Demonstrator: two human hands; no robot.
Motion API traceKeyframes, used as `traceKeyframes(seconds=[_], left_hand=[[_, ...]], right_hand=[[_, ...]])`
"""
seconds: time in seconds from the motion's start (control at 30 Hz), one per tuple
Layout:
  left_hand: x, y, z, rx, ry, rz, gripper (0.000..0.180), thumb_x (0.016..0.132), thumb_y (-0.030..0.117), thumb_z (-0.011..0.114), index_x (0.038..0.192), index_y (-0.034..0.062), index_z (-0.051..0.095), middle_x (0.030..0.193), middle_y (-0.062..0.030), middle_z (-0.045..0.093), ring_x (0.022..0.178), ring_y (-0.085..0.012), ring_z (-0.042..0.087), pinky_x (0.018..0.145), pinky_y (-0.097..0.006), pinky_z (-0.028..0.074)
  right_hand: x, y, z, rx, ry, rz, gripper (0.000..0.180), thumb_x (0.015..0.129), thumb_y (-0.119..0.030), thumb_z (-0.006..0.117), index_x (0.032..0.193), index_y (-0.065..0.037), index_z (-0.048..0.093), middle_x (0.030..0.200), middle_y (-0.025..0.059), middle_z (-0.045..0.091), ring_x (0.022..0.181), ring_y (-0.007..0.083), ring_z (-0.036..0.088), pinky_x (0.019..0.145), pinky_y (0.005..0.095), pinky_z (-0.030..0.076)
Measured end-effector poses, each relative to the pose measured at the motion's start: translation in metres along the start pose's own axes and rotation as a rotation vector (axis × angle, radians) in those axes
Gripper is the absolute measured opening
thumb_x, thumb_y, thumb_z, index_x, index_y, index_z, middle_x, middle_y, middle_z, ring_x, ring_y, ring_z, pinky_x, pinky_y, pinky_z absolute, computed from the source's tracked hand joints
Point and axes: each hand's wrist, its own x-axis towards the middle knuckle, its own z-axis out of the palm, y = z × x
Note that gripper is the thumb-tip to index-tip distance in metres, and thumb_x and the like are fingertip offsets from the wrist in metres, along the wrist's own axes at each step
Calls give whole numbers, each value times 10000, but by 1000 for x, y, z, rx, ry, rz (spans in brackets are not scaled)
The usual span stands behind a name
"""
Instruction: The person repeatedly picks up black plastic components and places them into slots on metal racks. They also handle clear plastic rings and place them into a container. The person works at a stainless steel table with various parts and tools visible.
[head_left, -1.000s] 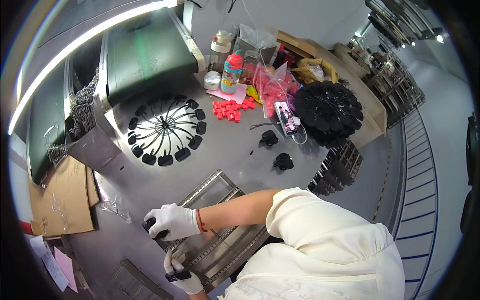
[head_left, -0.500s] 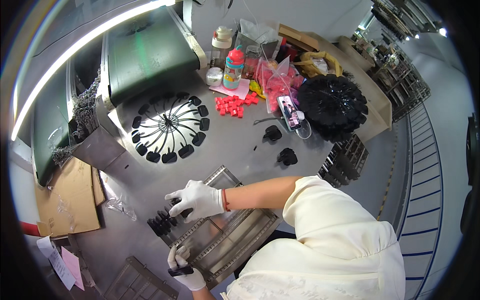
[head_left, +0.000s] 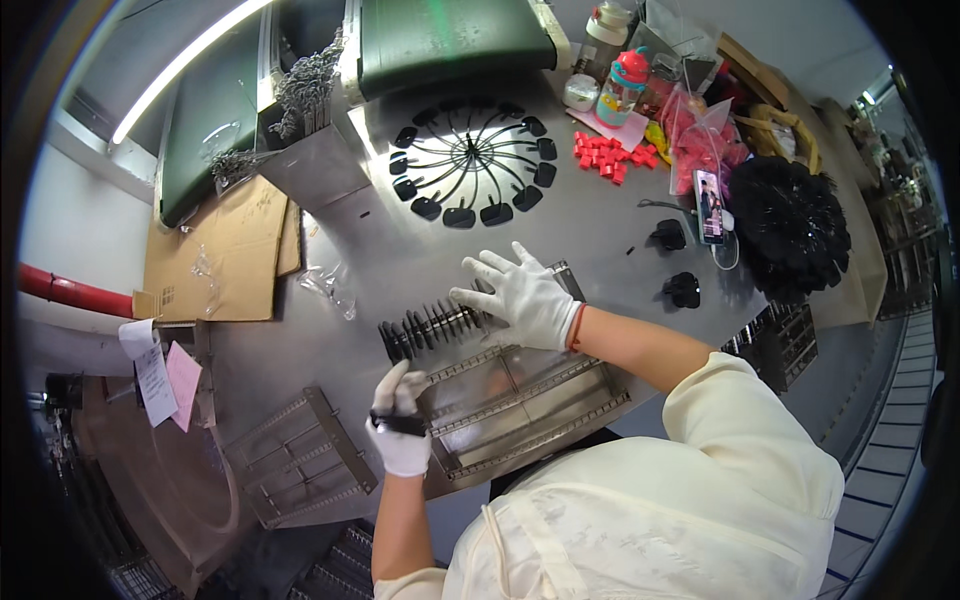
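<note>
Both my hands wear white gloves. My left hand (head_left: 402,440) is raised at the left end of a slotted metal rack (head_left: 520,403), its fingers curled, with a flat black piece (head_left: 398,424) lying across the palm. Along the rack's far edge runs a row of thin black parts (head_left: 430,328), standing close together. Over the right end of that row my right hand (head_left: 530,303) is spread, palm down, with nothing seen in its fingers. It hides the last parts there, and I cannot tell whether it touches them.
Black paddle-ended parts form a ring (head_left: 470,150) beyond the rack. A second metal rack (head_left: 300,460) lies left. Two black pieces (head_left: 682,290), red plastic pieces (head_left: 612,155), a phone (head_left: 709,207) and a large black bundle (head_left: 790,225) are rightward. Cardboard (head_left: 215,255) lies far left.
My view has swung left. The right hand has slid rightward along the row and its fingers have spread, uncovering more black parts. The left hand still carries the flat black piece.
</note>
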Motion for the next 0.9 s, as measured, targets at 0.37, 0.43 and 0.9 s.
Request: traceKeyframes(seconds=[0.37,0.43,0.9], left_hand=[[-30,-7,57,-222,-645,-313,255,936,-111,487,1072,29,650,1016,-24,662,938,-113,623,826,-279,528],[-28,-9,65,-473,-671,-601,237,943,-93,497,1071,31,652,1015,-20,661,939,-118,623,826,-279,526],[-26,-12,71,-240,-219,-503,305,1054,123,512,1313,8,623,976,-112,738,842,-128,684,753,-269,574]], right_hand=[[-60,-48,-1,1183,-32,-246,677,783,-99,833,1393,-63,543,1188,116,621,824,121,619,745,282,551],[-70,-52,9,1480,-105,-66,638,791,-55,821,1371,-72,555,1155,82,630,847,105,616,754,277,547],[-8,26,33,1036,279,36,408,790,-28,797,1171,-142,709,1320,108,602,1159,201,646,890,302,598]])
